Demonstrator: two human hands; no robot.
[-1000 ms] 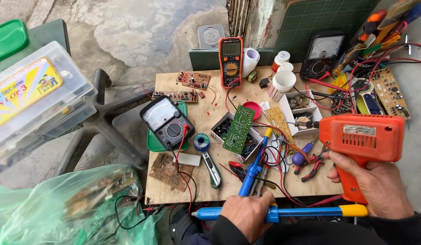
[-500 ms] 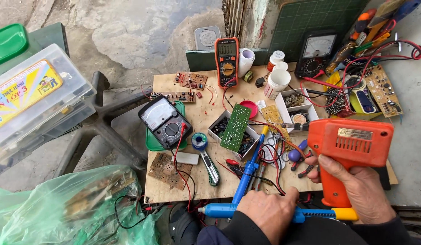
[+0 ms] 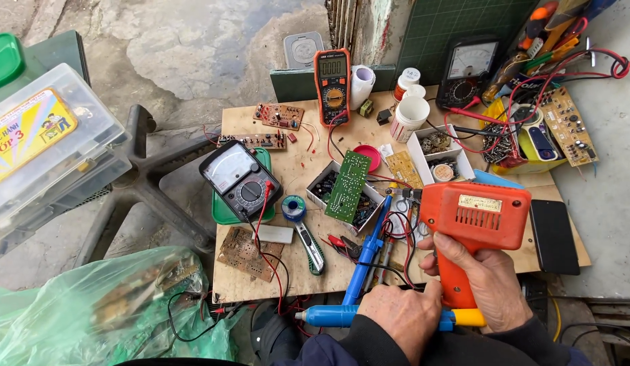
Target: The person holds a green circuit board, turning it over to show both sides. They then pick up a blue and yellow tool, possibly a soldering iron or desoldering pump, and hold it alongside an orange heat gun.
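My right hand (image 3: 483, 278) grips the handle of an orange pistol-shaped soldering gun (image 3: 474, 220), held upright over the near edge of the wooden board (image 3: 301, 163). My left hand (image 3: 400, 315) is closed around a blue desoldering pump with a yellow end (image 3: 332, 316), lying crosswise at the board's near edge. Just left of the gun lie a blue-handled tool (image 3: 369, 251) and red-handled pliers (image 3: 342, 242). A green circuit board (image 3: 347, 186) rests tilted on a small white box.
An analog meter (image 3: 239, 181) sits on a green tray at the left; an orange digital multimeter (image 3: 332, 83) and another analog meter (image 3: 467, 71) stand at the back. A black phone (image 3: 554, 236), white cups (image 3: 410, 116), solder spool (image 3: 294, 207), loose circuit boards, wires, green plastic bag (image 3: 91, 312), plastic boxes (image 3: 44, 149) surround.
The soldering gun and my right hand have shifted left, toward the middle of the board's near edge. My left hand has slid right along the pump.
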